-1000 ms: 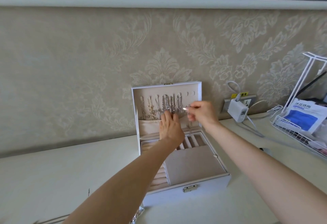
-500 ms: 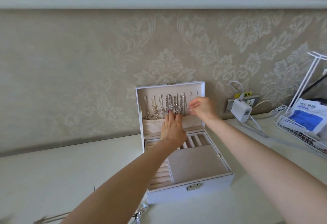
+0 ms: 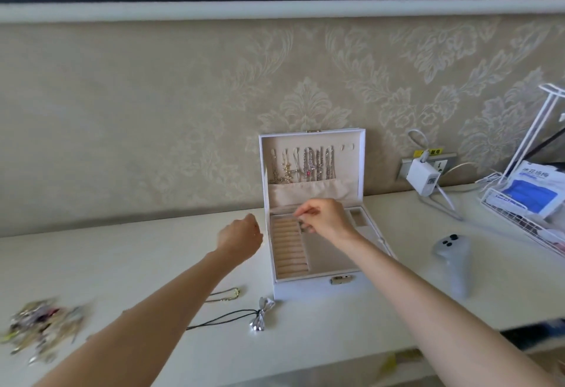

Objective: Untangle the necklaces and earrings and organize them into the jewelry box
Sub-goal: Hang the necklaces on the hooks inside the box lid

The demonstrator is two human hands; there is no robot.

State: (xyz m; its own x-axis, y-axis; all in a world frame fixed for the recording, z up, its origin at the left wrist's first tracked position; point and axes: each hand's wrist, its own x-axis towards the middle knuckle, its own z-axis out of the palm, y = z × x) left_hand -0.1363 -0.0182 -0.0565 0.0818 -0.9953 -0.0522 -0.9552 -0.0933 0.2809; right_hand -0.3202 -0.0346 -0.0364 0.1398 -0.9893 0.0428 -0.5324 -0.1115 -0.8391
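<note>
Nearest me, below my left hand (image 3: 240,235), lie a tangled pile (image 3: 39,328), a black cord necklace (image 3: 260,315) and a gold chain (image 3: 226,293), all unsorted. That hand curls loosely with its back to me, so I can't tell if it holds anything. My right hand (image 3: 324,218) pinches over the jewelry box (image 3: 305,287), though what it holds is unclear. Any small piece should go squarely into a slot. Beyond my fingers, hung necklaces (image 3: 305,166) fill the lid, and a remote (image 3: 452,258) lies to the right, out of the way.

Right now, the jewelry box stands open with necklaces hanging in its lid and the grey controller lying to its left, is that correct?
Not quite: the head view shows the grey controller lying to the right of the jewelry box, not its left. The box does stand open with necklaces hanging in its lid.
</note>
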